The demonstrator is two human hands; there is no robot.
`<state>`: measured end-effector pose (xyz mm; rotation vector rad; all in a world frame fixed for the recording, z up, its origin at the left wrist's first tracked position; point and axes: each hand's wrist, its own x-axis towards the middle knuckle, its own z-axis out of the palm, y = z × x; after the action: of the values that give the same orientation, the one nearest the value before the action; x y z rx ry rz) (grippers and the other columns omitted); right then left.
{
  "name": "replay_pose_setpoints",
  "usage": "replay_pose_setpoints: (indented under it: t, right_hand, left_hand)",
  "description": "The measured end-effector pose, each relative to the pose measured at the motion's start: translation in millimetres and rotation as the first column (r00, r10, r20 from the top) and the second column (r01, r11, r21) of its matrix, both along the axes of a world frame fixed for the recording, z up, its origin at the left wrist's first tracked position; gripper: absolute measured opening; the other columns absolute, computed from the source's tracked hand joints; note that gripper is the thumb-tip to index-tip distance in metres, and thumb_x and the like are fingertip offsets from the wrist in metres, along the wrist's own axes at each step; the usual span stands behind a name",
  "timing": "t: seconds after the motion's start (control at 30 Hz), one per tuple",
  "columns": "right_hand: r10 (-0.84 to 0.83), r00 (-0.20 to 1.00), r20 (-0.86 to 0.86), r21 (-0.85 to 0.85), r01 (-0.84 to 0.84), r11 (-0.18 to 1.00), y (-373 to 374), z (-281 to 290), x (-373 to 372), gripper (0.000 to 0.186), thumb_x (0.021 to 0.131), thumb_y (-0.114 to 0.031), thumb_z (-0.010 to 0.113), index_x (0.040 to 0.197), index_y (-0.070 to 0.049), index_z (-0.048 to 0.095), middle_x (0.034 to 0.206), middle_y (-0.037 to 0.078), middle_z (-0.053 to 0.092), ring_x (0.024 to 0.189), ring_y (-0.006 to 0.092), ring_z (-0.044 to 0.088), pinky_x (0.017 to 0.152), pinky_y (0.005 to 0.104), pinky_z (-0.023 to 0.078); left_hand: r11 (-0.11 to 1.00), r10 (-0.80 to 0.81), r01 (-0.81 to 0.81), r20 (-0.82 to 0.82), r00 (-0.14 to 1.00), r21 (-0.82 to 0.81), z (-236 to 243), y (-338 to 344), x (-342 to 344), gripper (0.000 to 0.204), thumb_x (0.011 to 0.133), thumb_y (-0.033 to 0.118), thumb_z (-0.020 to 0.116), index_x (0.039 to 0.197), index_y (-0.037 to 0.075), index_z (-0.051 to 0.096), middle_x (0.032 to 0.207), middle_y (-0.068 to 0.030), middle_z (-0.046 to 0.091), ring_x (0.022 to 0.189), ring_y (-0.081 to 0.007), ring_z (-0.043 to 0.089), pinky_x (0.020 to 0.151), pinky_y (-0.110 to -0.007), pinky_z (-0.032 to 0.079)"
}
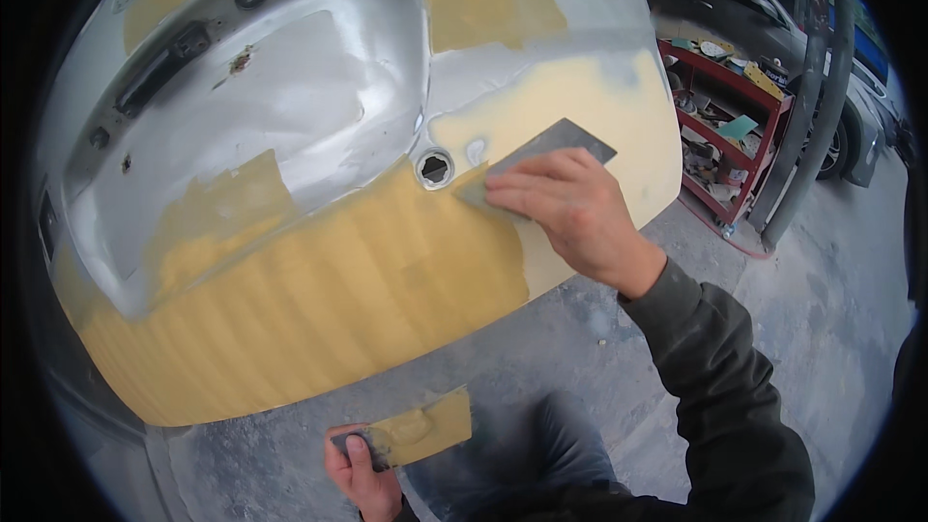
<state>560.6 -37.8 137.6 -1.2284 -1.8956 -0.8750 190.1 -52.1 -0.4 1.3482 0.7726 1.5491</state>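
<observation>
Grey spreader (541,166) | R hand (570,208) flat on it (fingers spread) | L hand (362,469) grips putty board (416,430)

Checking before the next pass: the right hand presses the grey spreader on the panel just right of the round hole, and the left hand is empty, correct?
Not quite. In the head view the left hand holds a flat board loaded with yellow filler. The right hand does press the grey spreader beside the round hole.

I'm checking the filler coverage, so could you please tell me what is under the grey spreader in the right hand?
The grey spreader lies flat on the car panel, over yellow filler beside a round hole. The right hand and blade hide the surface directly beneath.
</observation>
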Motion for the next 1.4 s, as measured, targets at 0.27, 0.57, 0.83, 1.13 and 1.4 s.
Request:
replay_pose_setpoints:
  t: [0.27,0.57,0.83,1.13,1.4]
  right_hand:
    - [-0.068,0.997,-0.019,-0.099,0.066,0.993,-44.9,-59.4,-14.7,0.036,0.083,-0.003,0.072,0.117,-0.011,0.081,0.125,-0.002,0.08,0.113,0.0192,0.072,0.093,0.0377,0.053]
    - [-0.118,0.993,0.001,-0.17,0.116,0.979,-77.5,-136.0,-17.4,0.04,0.087,-0.006,0.072,0.126,-0.011,0.075,0.136,-0.001,0.075,0.12,0.0174,0.068,0.098,0.0376,0.053]
    - [-0.089,0.956,-0.28,-0.077,0.07,0.995,-91.5,-99.5,-47.7,0.03,0.092,-0.003,0.072,0.121,-0.007,0.078,0.118,0.006,0.08,0.102,0.024,0.074,0.089,0.0384,0.057]
    - [0.06,0.433,-0.899,-0.379,-0.841,0.386,-112.0,-50.0,-85.5,0.028,0.105,-0.022,0.075,0.123,-0.001,0.078,0.092,0.011,0.078,0.081,0.0131,0.069,0.073,0.032,0.054]
    - [0.049,0.336,-0.94,-0.112,-0.443,0.89,-34.6,-13.3,-43.6,0.028,0.106,-0.02,0.072,0.101,0.007,0.076,0.08,-0.001,0.072,0.072,0.0029,0.055,0.063,0.0269,0.046]
  left_hand:
    - [0.995,-0.038,0.042,0.045,0.998,-0.094,-6.6,1.3,10.4,0.024,0.114,0.025,0.057,0.104,0.004,0.056,0.091,-0.0004,0.055,0.084,-0.0086,0.051,0.08,-0.026,0.043]
    - [0.999,-0.033,0.033,-0.001,0.999,0.008,-3.7,-7.0,2.9,0.023,0.114,0.025,0.057,0.104,0.004,0.057,0.092,-0.0013,0.057,0.085,-0.0089,0.053,0.079,-0.027,0.044]
    - [0.999,-0.037,0.037,0.009,0.999,0.009,5.9,-22.3,-5.8,0.027,0.112,0.027,0.061,0.102,0.003,0.06,0.091,-0.0022,0.06,0.086,-0.0101,0.054,0.08,-0.028,0.045]
    - [0.997,-0.064,0.061,0.074,0.995,0.049,19.3,-20.6,-6.7,0.026,0.112,0.027,0.062,0.106,0.002,0.061,0.095,-0.0035,0.064,0.088,-0.0111,0.058,0.081,-0.029,0.047]
    - [0.998,-0.034,0.021,0.219,0.975,0.061,16.2,-7.0,-21.2,0.021,0.115,0.024,0.055,0.109,0.004,0.058,0.099,-0.0028,0.061,0.093,-0.0121,0.059,0.087,-0.03,0.049]
